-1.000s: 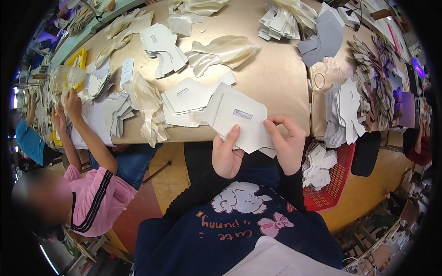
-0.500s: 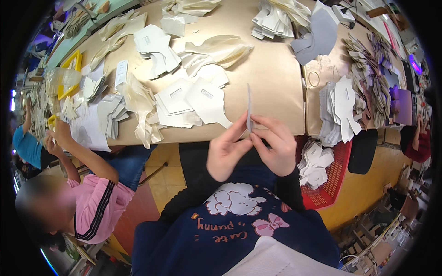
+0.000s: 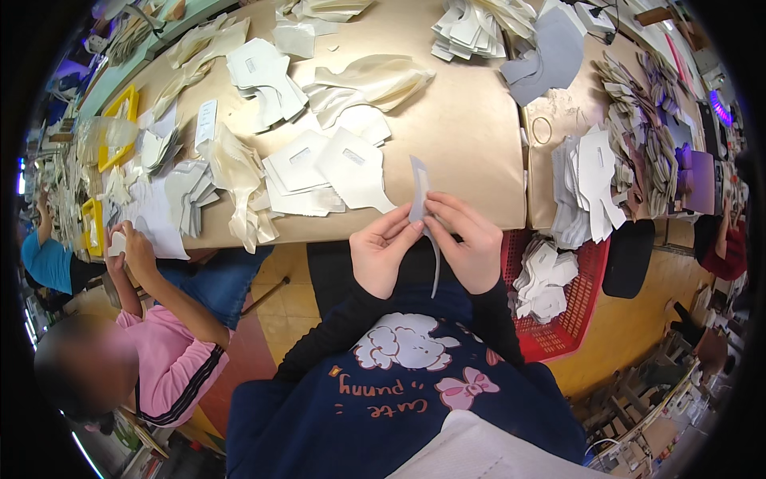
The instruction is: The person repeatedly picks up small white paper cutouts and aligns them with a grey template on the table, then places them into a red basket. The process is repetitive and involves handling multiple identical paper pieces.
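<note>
A thin, curved grey-white cut piece (image 3: 418,185) is held up between my hands at the table's front edge. Its upper end rises above my fingertips, and a narrow tail hangs below them. My left hand (image 3: 381,254) pinches the piece's middle from the left, thumb against fingers. On the other side my right hand (image 3: 471,243) grips it with thumb and fingertips. Just beyond my left hand lie flat white cut pieces (image 3: 351,169) with small printed labels, overlapping one another.
Crumpled cream film (image 3: 375,84) lies behind the white pieces. To the right are a white stack (image 3: 586,188) and a red basket (image 3: 586,311) holding white pieces. Grey pieces (image 3: 550,60) sit at the back. A co-worker in a pink top (image 3: 179,359) works on my left.
The piece, seen edge-on before, has turned to show its face and now has a tail hanging below. Both hands have shifted slightly left. The co-worker's hands now hold a small white piece.
</note>
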